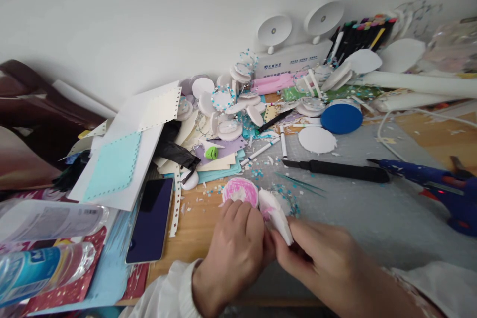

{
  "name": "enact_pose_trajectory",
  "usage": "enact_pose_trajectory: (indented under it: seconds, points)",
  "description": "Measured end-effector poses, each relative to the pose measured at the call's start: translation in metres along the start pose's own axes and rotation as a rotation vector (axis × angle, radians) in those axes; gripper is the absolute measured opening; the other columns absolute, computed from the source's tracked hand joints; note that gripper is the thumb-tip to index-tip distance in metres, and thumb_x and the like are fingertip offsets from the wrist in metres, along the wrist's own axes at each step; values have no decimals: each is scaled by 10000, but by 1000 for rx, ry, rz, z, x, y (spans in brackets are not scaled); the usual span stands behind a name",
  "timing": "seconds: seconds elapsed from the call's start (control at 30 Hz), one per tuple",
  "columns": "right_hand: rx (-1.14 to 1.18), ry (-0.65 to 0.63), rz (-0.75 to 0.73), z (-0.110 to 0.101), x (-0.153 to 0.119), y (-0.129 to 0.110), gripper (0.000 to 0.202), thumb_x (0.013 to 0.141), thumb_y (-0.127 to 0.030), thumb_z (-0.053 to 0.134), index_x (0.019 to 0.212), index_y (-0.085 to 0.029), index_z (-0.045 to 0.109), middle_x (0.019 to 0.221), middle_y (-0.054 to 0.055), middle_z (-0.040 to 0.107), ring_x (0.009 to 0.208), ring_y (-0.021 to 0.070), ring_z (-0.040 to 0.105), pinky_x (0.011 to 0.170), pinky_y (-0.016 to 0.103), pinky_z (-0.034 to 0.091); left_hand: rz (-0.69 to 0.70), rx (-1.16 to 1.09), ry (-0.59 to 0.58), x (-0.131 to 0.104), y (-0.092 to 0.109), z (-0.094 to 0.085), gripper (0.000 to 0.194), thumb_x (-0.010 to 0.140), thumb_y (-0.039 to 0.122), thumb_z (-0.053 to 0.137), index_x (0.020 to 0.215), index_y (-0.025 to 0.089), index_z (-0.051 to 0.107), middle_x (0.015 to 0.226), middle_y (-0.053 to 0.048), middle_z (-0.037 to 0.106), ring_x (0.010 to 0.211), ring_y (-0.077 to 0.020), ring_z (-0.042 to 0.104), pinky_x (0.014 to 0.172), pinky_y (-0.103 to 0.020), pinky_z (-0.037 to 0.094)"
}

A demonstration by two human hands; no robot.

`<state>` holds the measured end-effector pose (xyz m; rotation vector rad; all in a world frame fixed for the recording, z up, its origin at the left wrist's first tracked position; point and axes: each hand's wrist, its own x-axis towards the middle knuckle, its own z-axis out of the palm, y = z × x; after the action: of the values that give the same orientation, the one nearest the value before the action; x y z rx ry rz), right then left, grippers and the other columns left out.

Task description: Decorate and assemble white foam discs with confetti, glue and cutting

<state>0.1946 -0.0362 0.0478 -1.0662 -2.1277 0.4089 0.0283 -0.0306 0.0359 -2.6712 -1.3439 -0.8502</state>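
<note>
A white foam piece (276, 216) with some pink on it stands tilted between my hands. My right hand (326, 253) is closed on it, thumb and fingers pinching its lower right edge. My left hand (238, 243) has its fingers curled, its fingertips hidden from view; it touches the near side of a round disc (248, 190) coloured pink with a white middle. The two hands meet just below the foam piece. Beyond them, thin teal tweezers (301, 185) lie on the grey mat (357, 218).
A black-handled knife (339, 170) and a blue glue gun (436, 184) lie to the right. A phone (150, 221) and plastic bottles (40, 268) are at the left. White foam discs, a blue lid (342, 118), paper sheets and markers crowd the back by a double lamp (294, 54).
</note>
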Motion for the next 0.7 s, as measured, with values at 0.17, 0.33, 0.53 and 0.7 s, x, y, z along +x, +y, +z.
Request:
enact_pose_trajectory:
  seconds: [0.17,0.33,0.53,0.7]
  points:
    - [45,-43,-17,-6,-1,-1,287,947,-100,443,684,-212,472,528,-49,532,437,68,515,448,202,381,-36,-142,-12,0,0,-3,211,811,26,414,711,210,394,628,-5,493,570,-142,428,513,-250,354]
    - [57,-32,-27,-9,3,0,286,930,-95,460,668,-211,459,521,-60,512,428,59,496,448,203,366,-183,-396,-105,1,-3,-7,204,810,58,408,701,216,341,619,30,440,549,-108,407,510,-218,332]
    - [99,-55,54,-12,3,6,268,934,-158,479,670,-204,485,523,-65,488,425,55,454,441,194,352,-363,-660,-230,5,-5,-17,228,885,107,409,696,206,329,619,51,385,567,-90,360,524,-211,285]
    - [140,-80,149,-20,0,15,304,940,-269,499,643,-207,514,498,-58,485,415,67,455,401,178,356,-409,-764,-267,4,-8,-23,221,914,141,398,703,198,367,643,44,410,612,-98,379,563,-221,293]
